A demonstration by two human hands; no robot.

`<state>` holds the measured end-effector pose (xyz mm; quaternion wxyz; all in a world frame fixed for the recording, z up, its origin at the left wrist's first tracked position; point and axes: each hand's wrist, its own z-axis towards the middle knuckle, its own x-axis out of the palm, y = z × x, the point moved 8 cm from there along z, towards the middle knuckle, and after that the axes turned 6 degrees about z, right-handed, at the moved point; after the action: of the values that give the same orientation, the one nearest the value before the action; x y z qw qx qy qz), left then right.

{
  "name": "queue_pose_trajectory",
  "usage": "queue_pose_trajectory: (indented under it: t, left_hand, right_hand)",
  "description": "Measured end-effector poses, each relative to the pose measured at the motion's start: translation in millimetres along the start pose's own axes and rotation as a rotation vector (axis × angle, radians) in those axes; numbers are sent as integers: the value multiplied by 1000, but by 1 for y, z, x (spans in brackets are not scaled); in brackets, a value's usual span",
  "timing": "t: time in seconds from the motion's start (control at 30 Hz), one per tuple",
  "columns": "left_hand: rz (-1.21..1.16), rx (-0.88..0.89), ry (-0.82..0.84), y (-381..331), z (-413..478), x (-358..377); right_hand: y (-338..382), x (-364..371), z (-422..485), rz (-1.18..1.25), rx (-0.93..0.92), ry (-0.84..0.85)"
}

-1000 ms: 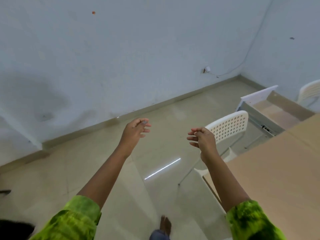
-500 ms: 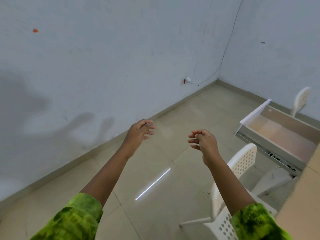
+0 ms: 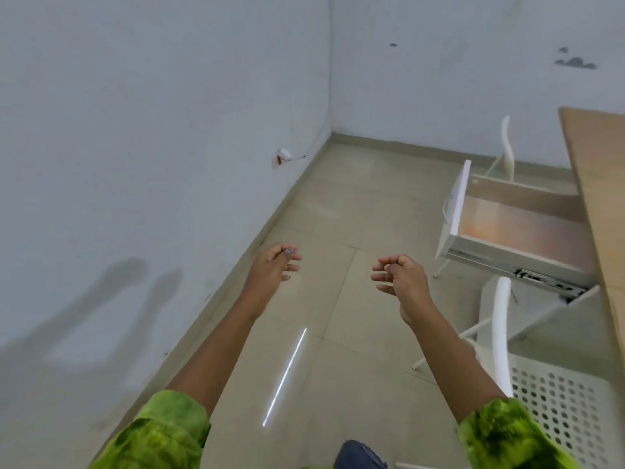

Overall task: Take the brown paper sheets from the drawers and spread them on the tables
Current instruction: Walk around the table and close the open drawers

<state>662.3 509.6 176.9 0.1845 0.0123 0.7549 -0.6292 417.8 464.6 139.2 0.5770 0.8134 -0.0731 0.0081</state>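
Head view: both arms are stretched over the tiled floor (image 3: 355, 198), left hand (image 3: 275, 265) and right hand (image 3: 400, 277) loosely curled, nothing held, likely readied for the open drawer (image 3: 517, 231) under the table's (image 3: 598, 184) left edge.

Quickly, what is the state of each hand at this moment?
Left hand: open, fingers loosely curled, holding nothing.
Right hand: open, fingers loosely curled, holding nothing.

Glossy tiled floor (image 3: 338, 204), matt painted wall (image 3: 135, 130), perforated white plastic chair (image 3: 554, 401), wood-grain surface (image 3: 602, 184), drawer (image 3: 507, 231) on metal rails.
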Motion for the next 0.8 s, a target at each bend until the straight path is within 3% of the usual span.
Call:
queue_pose_trajectory:
  t: [0.47, 0.8]
  left_hand:
    - [15, 51, 333, -68, 246, 163]
    - [146, 36, 687, -88, 366, 324]
  right_hand:
    - [57, -57, 210, 58, 24, -307]
    - [40, -127, 299, 197, 209, -606]
